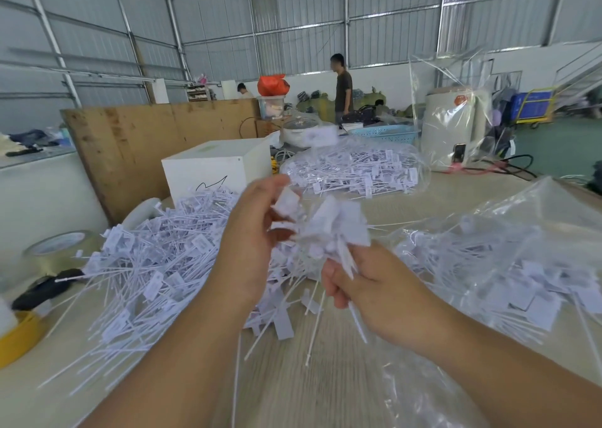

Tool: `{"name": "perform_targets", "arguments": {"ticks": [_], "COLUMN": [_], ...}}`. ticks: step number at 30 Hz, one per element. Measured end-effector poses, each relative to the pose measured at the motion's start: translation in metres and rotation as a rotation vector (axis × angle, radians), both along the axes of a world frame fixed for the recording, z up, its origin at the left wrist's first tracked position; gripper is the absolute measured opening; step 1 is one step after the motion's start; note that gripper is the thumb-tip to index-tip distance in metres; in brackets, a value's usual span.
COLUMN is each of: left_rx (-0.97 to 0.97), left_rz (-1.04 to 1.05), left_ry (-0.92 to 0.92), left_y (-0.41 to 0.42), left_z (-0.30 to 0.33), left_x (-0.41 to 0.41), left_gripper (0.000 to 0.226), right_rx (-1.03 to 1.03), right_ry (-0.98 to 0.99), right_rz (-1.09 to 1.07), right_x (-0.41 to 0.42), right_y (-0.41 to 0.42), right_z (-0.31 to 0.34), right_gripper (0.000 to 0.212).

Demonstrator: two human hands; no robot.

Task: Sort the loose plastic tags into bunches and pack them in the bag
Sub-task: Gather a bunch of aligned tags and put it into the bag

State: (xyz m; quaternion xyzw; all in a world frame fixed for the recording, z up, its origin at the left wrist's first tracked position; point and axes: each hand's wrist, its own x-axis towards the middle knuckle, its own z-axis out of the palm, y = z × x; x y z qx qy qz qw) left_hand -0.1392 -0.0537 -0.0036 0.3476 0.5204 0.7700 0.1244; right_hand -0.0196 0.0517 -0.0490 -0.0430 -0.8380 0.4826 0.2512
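My right hand [368, 284] grips a bunch of white plastic tags [335, 228] by their thin tails, the flat heads fanned upward. My left hand [250, 238] is raised beside it and pinches the head of one tag [286, 201] at the bunch's left edge. A big loose pile of tags [143, 264] covers the table to the left. A clear plastic bag [508, 264] with tags inside lies at the right. A second clear bag of tags [355, 170] lies farther back.
A white box [211, 170] stands behind the loose pile, with a wooden board [136, 144] beyond it. Tape rolls [55, 248] and a yellow roll [19, 333] sit at the left. A white appliance [452, 124] stands at back right. Two people are far behind.
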Motion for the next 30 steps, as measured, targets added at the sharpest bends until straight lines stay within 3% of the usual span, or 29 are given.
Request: {"name": "perform_targets", "arguments": {"ticks": [3, 7, 13, 21, 23, 25, 27, 30], "left_rx": [0.096, 0.033, -0.039, -0.133, -0.089, -0.056, -0.201, -0.841], "left_rz": [-0.036, 0.040, -0.031, -0.110, -0.068, 0.109, 0.270, 0.233], "left_ry": [0.076, 0.283, 0.281, 0.365, 0.341, 0.327, 0.435, 0.736], "left_y": [-0.003, -0.002, 0.000, 0.003, 0.003, 0.002, 0.001, 0.007], "left_z": [0.000, -0.001, -0.007, -0.013, -0.013, -0.013, -0.017, -0.034], "left_x": [-0.004, 0.005, 0.008, 0.010, 0.005, -0.001, -0.006, -0.008], "left_gripper": [0.055, 0.033, 0.035, 0.048, 0.051, 0.028, 0.008, 0.019], "right_rx": [0.111, 0.060, -0.088, -0.055, -0.096, -0.259, -0.435, -0.607], "right_ry": [-0.091, -0.048, 0.032, 0.016, 0.096, 0.210, 0.244, 0.088], "right_rz": [0.100, 0.096, -0.060, -0.061, -0.157, -0.266, -0.272, -0.228], "right_x": [-0.003, -0.007, -0.007, -0.003, -0.005, -0.006, -0.006, -0.007], "right_y": [-0.008, -0.008, 0.002, 0.003, 0.004, 0.010, 0.015, 0.018], "right_z": [-0.007, -0.010, -0.005, -0.004, 0.000, 0.004, 0.010, 0.011], "right_gripper": [0.035, 0.025, 0.026, 0.034, 0.036, 0.038, 0.040, 0.024]}}
